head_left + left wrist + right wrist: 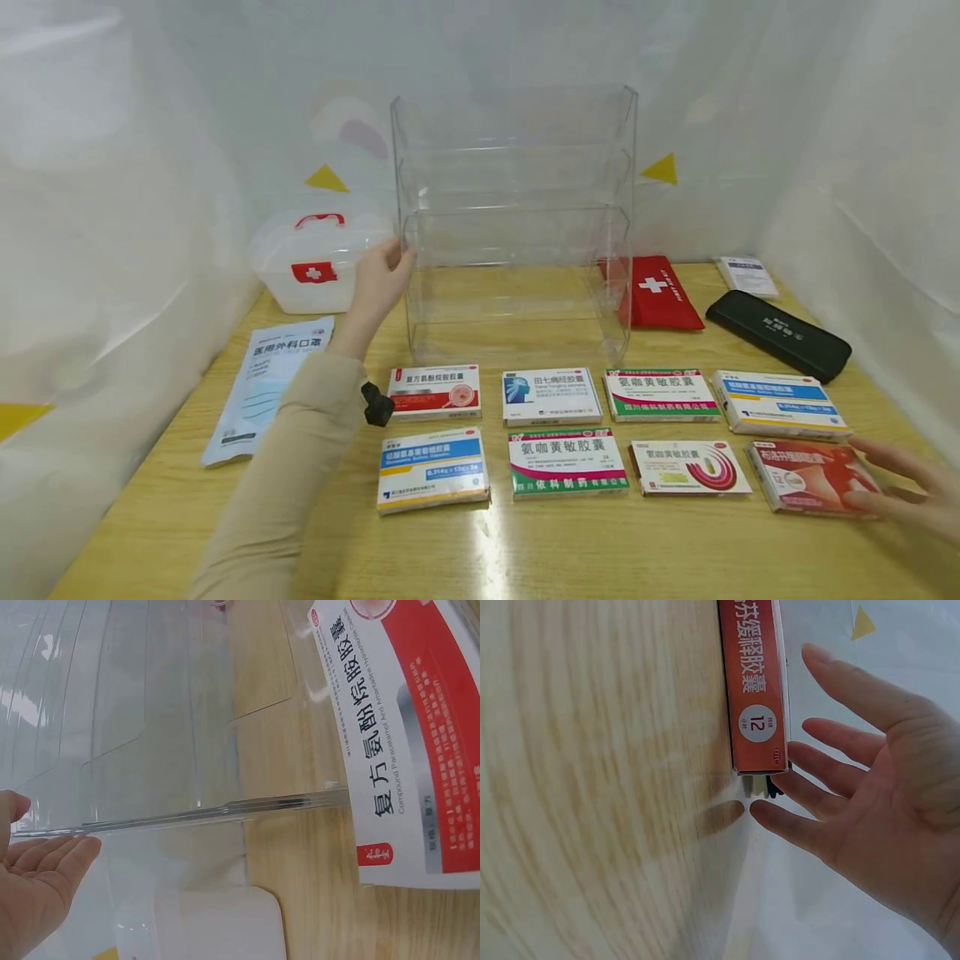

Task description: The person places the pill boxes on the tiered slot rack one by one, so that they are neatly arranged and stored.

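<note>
A clear acrylic tiered rack (517, 217) stands at the back middle of the wooden table (525, 542). My left hand (386, 271) reaches up to the rack's left front edge and touches it with straight fingers. In the left wrist view the left hand (45, 862) lies flat along the clear panel edge (225, 810), with a red-and-white medicine box (412, 742) beyond. My right hand (900, 492) rests at the front right, fingers straight. Its fingertips touch the side of a red medicine box (813, 477). In the right wrist view the right hand (855, 795) is spread beside that red box (754, 682).
Several medicine boxes lie in two rows in front of the rack. A white first-aid case (315, 262) and a mask packet (270, 383) sit at left. A red first-aid pouch (660, 292), a black case (776, 333) and a small white box (746, 275) are at right. White sheeting surrounds the table.
</note>
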`<state>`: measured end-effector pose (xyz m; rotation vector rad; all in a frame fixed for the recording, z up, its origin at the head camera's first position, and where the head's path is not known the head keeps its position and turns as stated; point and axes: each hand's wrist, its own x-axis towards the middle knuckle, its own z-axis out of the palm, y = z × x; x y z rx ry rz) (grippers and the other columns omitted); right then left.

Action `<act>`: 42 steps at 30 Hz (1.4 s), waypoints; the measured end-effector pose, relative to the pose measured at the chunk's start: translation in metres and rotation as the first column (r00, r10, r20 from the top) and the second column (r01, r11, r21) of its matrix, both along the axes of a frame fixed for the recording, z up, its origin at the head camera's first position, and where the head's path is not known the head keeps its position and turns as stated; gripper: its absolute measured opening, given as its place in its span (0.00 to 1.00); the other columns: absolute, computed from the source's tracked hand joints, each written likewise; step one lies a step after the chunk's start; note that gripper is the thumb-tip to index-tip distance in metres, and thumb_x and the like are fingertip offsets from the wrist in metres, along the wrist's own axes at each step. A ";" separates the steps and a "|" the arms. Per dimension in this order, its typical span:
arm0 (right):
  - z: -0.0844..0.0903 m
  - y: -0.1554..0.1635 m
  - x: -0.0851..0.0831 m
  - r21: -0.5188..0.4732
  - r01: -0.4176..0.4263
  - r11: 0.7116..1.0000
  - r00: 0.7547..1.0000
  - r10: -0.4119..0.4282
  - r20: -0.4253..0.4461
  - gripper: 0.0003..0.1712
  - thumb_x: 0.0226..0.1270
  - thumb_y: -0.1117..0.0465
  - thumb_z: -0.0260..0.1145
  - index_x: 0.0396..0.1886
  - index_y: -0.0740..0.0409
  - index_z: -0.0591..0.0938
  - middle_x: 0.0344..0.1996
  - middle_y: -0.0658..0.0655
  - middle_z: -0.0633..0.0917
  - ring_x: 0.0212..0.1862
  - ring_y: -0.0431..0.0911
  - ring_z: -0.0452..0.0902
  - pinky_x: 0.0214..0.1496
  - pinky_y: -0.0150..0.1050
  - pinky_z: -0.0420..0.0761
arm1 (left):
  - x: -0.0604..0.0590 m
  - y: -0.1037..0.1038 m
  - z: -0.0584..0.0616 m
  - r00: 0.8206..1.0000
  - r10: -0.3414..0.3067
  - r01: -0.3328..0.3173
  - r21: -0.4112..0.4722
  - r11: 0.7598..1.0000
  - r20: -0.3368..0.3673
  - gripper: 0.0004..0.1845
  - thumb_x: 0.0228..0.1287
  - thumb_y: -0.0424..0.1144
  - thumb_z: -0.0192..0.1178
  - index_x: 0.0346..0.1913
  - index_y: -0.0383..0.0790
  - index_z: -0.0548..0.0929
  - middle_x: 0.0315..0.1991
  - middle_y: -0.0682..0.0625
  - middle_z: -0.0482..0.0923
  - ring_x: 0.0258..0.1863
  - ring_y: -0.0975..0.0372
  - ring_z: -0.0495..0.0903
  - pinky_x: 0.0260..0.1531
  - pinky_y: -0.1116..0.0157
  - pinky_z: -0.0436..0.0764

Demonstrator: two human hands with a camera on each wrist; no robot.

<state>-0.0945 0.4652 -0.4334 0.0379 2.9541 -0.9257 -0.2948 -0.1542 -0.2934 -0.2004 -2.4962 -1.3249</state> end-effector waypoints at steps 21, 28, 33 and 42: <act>0.009 -0.011 -0.004 0.136 -0.106 0.985 0.994 0.105 0.016 0.49 0.52 0.55 0.73 0.69 0.68 0.58 0.58 0.80 0.66 0.59 0.39 0.62 0.31 0.29 0.79 | -0.011 0.007 -0.023 0.983 0.121 -0.129 -0.055 0.990 -0.139 0.12 0.62 0.31 0.51 0.35 0.25 0.82 0.29 0.34 0.83 0.23 0.55 0.71 0.21 0.71 0.68; 0.008 -0.013 -0.003 0.198 -0.084 0.976 0.990 0.105 -0.097 0.54 0.43 0.58 0.77 0.67 0.70 0.59 0.51 0.81 0.67 0.51 0.29 0.61 0.35 0.59 0.79 | -0.010 0.005 -0.023 0.983 0.112 -0.119 -0.044 0.992 -0.148 0.14 0.62 0.30 0.50 0.41 0.26 0.83 0.35 0.34 0.84 0.25 0.54 0.75 0.23 0.69 0.72; 0.013 -0.019 0.000 0.284 -0.039 0.958 0.993 0.069 -0.097 0.56 0.39 0.53 0.79 0.63 0.75 0.60 0.47 0.80 0.63 0.47 0.70 0.58 0.41 0.64 0.67 | -0.010 0.004 -0.023 0.986 0.104 -0.110 -0.037 0.993 -0.127 0.14 0.62 0.31 0.50 0.42 0.26 0.83 0.40 0.34 0.84 0.29 0.53 0.77 0.29 0.64 0.77; 0.016 -0.023 0.004 0.294 0.001 0.956 0.966 0.075 -0.246 0.52 0.22 0.55 0.84 0.50 0.73 0.68 0.42 0.77 0.68 0.48 0.51 0.67 0.40 0.49 0.65 | -0.010 0.003 -0.024 0.986 0.099 -0.107 -0.056 0.993 -0.137 0.12 0.63 0.31 0.50 0.39 0.26 0.82 0.38 0.35 0.84 0.26 0.54 0.75 0.25 0.69 0.72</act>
